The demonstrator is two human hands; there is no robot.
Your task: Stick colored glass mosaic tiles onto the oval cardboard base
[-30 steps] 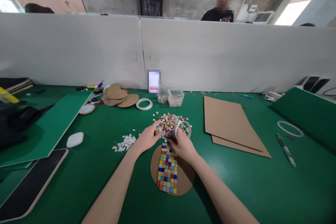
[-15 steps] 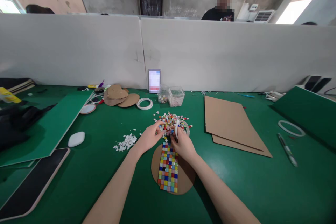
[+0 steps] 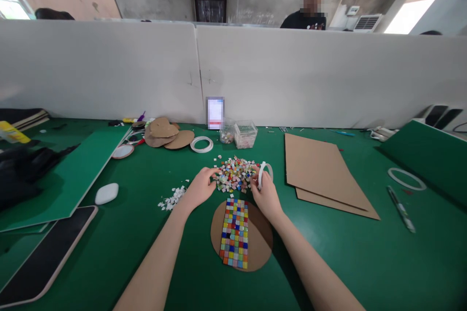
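Observation:
A loose pile of small coloured mosaic tiles (image 3: 233, 174) lies between my two hands. At its left edge is my left hand (image 3: 201, 187), thumb and forefinger apart, with nothing seen between them. My right hand (image 3: 265, 195) is at the pile's right edge with its fingers curled; a white ring (image 3: 267, 174) stands upright at the fingers, and whether the fingertips also pinch a tile is too small to tell. Nearer to me, a strip of coloured tiles in rows (image 3: 234, 233) lies on a round cardboard piece (image 3: 260, 238).
White chips (image 3: 171, 200) lie beside my left wrist. Behind the pile stand clear boxes (image 3: 245, 135), a white ring (image 3: 201, 144) and a phone (image 3: 215, 112). Cardboard sheets (image 3: 321, 170) are at right, a green board (image 3: 83, 170) at left. A person (image 3: 306, 18) is beyond the partition.
My hands have moved apart, the left one leftwards and the right one rightwards with the white ring. More of the tile pile shows between them, and it looks more spread out.

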